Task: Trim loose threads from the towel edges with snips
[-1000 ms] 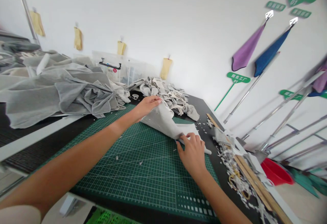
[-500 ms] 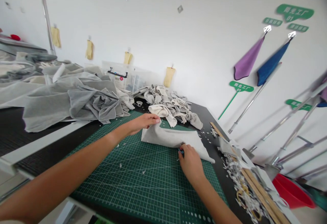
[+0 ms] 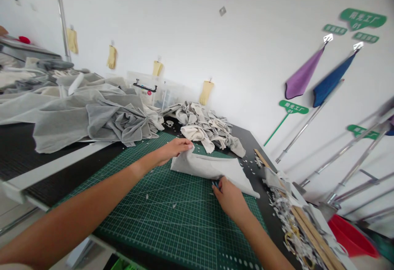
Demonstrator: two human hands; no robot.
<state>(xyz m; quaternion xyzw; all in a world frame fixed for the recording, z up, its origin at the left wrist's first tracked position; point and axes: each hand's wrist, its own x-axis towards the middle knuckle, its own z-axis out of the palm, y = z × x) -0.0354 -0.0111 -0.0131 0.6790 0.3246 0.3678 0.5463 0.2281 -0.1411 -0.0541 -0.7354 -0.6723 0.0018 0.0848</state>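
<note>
A light grey cloth piece lies folded on the green cutting mat. My left hand pinches the cloth's far left corner and holds it just above the mat. My right hand presses on the cloth's near edge, fingers curled; a small blue thing shows at its fingertips, too hidden to name. Behind the cloth sits a heap of small grey cloth pieces.
A big pile of grey fabric covers the table's left side. Paper-like scraps, wooden sticks and scissors lie along the right edge. A red basin sits below on the right. Metal poles with purple and blue cloths lean on the wall.
The cloth was lifted and draped between my hands a second ago; now it lies flat on the mat. My left hand came down and nearer. The view shifted upward slightly.
</note>
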